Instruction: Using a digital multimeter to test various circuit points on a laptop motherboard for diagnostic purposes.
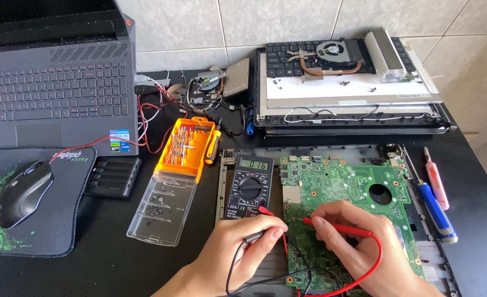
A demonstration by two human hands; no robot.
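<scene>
Green board (359, 187) lies flat in front of me, so both tips can reach it. My left hand (243, 242) pinches the black probe (254, 236), my right hand (353, 236) the red probe (337, 226); the meter (250, 186) sits just beside, its screen facing me.

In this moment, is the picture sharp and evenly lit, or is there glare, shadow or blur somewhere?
Head view: bright, even daylight; the green circuit board and multimeter are sharp. Soft shadows lie under the left hand and right hand. Mild glare sits on the clear case lid and the wall tiles. No motion blur; edges bend slightly outward.
</scene>
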